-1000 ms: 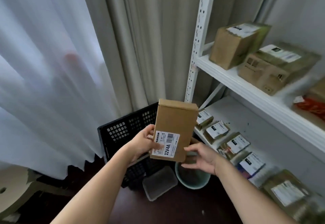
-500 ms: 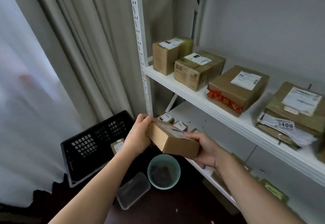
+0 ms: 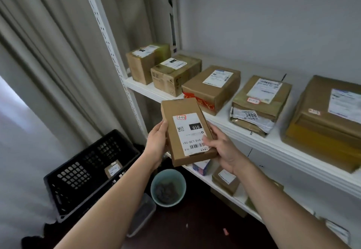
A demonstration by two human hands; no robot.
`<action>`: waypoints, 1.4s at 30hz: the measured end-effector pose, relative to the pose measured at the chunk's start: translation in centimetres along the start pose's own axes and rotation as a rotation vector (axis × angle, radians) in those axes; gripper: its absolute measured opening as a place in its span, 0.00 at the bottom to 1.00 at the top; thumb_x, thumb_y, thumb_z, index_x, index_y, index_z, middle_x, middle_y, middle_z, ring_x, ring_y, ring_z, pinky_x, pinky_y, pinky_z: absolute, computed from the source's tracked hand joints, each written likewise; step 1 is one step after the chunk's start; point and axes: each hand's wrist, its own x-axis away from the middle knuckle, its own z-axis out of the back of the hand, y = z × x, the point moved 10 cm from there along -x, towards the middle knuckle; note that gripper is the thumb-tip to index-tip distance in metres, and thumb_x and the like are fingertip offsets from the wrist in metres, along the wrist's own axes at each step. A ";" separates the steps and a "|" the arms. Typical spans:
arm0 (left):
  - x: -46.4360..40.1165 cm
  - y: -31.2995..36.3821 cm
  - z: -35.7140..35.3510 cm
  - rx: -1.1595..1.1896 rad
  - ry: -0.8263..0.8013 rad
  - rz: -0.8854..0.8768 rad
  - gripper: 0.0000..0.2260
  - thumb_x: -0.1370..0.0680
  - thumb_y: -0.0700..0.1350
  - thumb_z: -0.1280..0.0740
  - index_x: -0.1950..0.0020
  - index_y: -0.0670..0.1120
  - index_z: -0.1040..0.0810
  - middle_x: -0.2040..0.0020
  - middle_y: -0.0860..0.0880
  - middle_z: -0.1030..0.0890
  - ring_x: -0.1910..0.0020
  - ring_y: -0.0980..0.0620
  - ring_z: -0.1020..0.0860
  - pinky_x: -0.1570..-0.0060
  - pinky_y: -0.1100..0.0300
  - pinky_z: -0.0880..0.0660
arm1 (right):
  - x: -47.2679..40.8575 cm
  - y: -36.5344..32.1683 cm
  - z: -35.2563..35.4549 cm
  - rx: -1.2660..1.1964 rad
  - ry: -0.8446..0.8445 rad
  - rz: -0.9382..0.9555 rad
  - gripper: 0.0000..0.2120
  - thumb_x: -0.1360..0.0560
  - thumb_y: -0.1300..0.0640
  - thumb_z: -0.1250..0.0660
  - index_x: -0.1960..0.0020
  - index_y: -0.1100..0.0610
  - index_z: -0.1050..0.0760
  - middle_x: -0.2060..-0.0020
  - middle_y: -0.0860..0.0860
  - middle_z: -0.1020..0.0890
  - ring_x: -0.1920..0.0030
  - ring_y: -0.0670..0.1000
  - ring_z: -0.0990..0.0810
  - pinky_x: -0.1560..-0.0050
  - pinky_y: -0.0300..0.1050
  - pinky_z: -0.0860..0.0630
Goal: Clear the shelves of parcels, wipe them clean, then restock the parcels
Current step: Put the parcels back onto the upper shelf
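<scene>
I hold a flat brown cardboard parcel (image 3: 185,129) with a white label reading "010" in both hands, just in front of the upper white shelf (image 3: 254,137). My left hand (image 3: 157,143) grips its left edge. My right hand (image 3: 220,147) grips its lower right corner, thumb on the label. Several brown parcels (image 3: 211,86) stand in a row on the upper shelf. Smaller parcels (image 3: 225,179) lie on the lower shelf (image 3: 222,192), partly hidden by my right arm.
A black plastic crate (image 3: 84,172) with one small parcel (image 3: 113,168) inside stands on the floor at left. A teal bucket (image 3: 168,187) holding a dark cloth sits beside it. Curtains hang at left. The white shelf upright (image 3: 115,57) rises beside the parcels.
The parcel has turned from its side to label-up and risen to the upper shelf's level. My view has swung right, showing more of the shelf.
</scene>
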 end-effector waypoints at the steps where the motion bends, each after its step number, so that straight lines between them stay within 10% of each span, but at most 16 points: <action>1: 0.6 0.4 -1.1 -0.016 -0.045 -0.011 0.16 0.18 0.53 0.41 0.35 0.49 0.23 0.49 0.49 0.15 0.60 0.52 0.19 0.68 0.62 0.27 | 0.6 -0.7 0.6 0.005 0.038 0.043 0.26 0.23 0.70 0.36 0.34 0.45 0.29 0.47 0.52 0.15 0.45 0.56 0.17 0.45 0.53 0.20; 8: 5.5 0.4 -7.6 0.009 -0.434 0.088 0.34 0.26 0.37 0.28 0.25 0.52 0.41 0.43 0.44 0.17 0.47 0.43 0.17 0.51 0.44 0.19 | 5.8 -4.2 4.1 -0.075 0.269 0.235 0.32 0.24 0.72 0.34 0.30 0.44 0.33 0.42 0.53 0.18 0.42 0.55 0.18 0.45 0.55 0.20; 14: 8.3 3.7 -10.4 -0.094 -0.552 0.000 0.24 0.28 0.32 0.29 0.32 0.42 0.28 0.44 0.40 0.18 0.54 0.44 0.16 0.63 0.56 0.20 | 11.6 -5.4 8.1 -0.221 0.458 0.322 0.27 0.24 0.63 0.30 0.29 0.49 0.33 0.46 0.51 0.15 0.53 0.48 0.16 0.56 0.47 0.20; 22: 11.4 5.6 -14.2 -0.191 -0.607 -0.040 0.15 0.28 0.42 0.26 0.44 0.40 0.20 0.48 0.37 0.17 0.48 0.40 0.19 0.39 0.40 0.26 | 20.2 -7.5 14.7 -0.202 0.640 0.301 0.31 0.26 0.55 0.27 0.27 0.45 0.34 0.44 0.51 0.18 0.51 0.49 0.19 0.57 0.47 0.22; 33: 14.8 4.4 -22.4 -0.131 -0.640 0.069 0.19 0.25 0.40 0.28 0.36 0.44 0.28 0.43 0.43 0.18 0.46 0.44 0.18 0.51 0.48 0.19 | 26.9 -9.2 20.3 -0.295 0.852 0.424 0.22 0.19 0.53 0.36 0.27 0.45 0.36 0.48 0.46 0.20 0.49 0.48 0.20 0.43 0.57 0.22; 42: 16.6 5.8 -31.8 -0.021 -0.560 -0.107 0.14 0.22 0.45 0.31 0.38 0.44 0.24 0.46 0.46 0.17 0.55 0.53 0.18 0.67 0.64 0.22 | 32.6 -11.6 27.9 -0.224 0.826 0.441 0.19 0.21 0.55 0.34 0.32 0.41 0.30 0.52 0.47 0.18 0.57 0.47 0.21 0.65 0.40 0.24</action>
